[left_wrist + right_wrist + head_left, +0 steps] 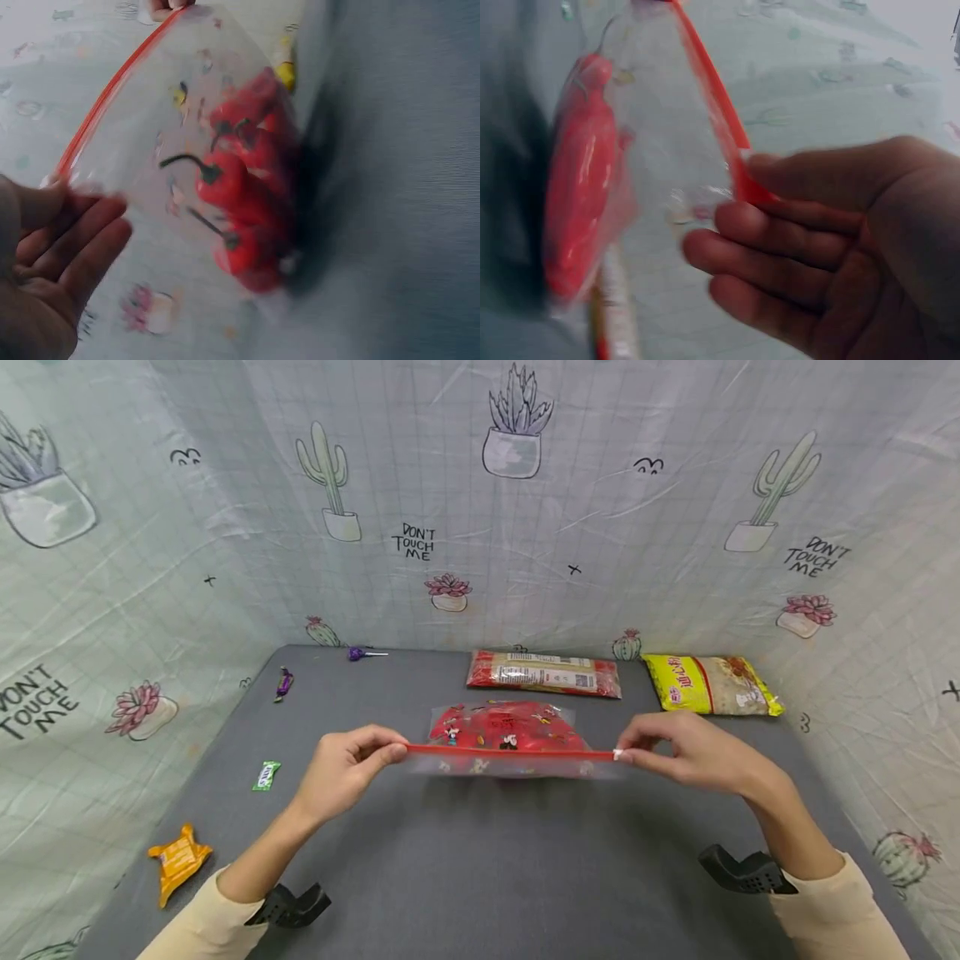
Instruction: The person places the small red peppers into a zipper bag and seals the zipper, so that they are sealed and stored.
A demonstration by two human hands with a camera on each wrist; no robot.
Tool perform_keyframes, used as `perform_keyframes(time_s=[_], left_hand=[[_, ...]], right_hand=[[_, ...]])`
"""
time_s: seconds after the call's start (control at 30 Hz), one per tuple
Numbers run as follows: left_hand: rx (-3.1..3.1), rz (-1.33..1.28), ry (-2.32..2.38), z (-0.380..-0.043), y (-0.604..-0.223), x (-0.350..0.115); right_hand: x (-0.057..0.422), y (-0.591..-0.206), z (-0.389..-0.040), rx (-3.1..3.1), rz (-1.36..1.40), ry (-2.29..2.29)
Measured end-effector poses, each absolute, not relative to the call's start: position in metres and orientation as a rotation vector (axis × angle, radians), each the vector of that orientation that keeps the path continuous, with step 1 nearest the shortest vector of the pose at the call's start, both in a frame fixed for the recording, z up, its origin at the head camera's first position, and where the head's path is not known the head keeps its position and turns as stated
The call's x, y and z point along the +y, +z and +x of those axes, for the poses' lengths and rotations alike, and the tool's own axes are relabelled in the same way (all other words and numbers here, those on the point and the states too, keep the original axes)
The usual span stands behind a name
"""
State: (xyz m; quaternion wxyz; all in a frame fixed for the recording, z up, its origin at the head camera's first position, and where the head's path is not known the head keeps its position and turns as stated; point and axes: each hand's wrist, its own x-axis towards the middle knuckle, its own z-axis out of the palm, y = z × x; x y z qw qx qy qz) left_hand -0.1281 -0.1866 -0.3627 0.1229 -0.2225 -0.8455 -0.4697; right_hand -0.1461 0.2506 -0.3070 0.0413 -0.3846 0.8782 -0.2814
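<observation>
A clear zip bag with a red top strip and small printed figures hangs between my hands over the grey table. Red peppers with green stems lie low inside it, as the left wrist view shows. My left hand pinches the left end of the strip between thumb and forefinger. At the opposite end, my right hand pinches the strip beside a small white slider. The strip is stretched straight and level from hand to hand.
Behind the bag lie a red-and-clear noodle packet and a yellow food packet. Along the left are an orange wrapped snack, a green sweet, a purple sweet and a lollipop. Printed cloth surrounds the table.
</observation>
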Motion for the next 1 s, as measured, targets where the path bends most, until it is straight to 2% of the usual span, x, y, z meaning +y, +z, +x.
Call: perform_keyframes(time_s=[0.23, 0.47, 0.63, 0.8, 1.0], left_hand=[[-2.825, -0.76, -1.313, -0.111, -0.398, -0.193], [-2.96, -0.983, -1.215, -0.105, -0.412, -0.198], [-2.966, -1.006, -1.245, -0.105, -0.405, -0.2], [-2.933, -0.866, -1.136, -0.113, -0.383, -0.198], [-2.73, -0.779, -0.977, -0.131, -0.354, -0.187]], right_hand=[[0.248, -0.354, -0.139, 2.335, -0.997, -0.831], [0.246, -0.384, -0.135, 2.185, -1.022, -0.865], [0.246, -0.38, -0.131, 2.167, -1.003, -0.878], [0.245, -0.364, -0.133, 2.285, -0.952, -0.865], [0.236, -0.346, -0.138, 2.559, -1.027, -0.901]])
